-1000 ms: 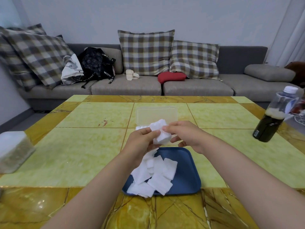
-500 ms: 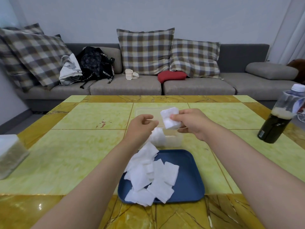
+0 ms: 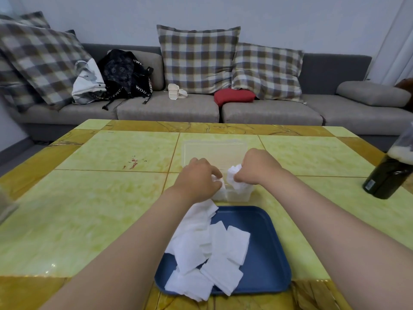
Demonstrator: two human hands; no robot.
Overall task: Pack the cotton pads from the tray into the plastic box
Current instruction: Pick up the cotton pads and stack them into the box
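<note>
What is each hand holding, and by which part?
Right hand pinches a crumpled cotton pad by its right edge, over the plastic box. Left hand curls its fingers round a second pad; grip point hidden.

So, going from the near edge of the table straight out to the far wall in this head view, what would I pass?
Blue tray with loose cotton pads → plastic box → bare table → sofa → cushions.

box (image 3: 234, 194) behind tray (image 3: 263, 253), pads (image 3: 201, 247) on tray
</note>
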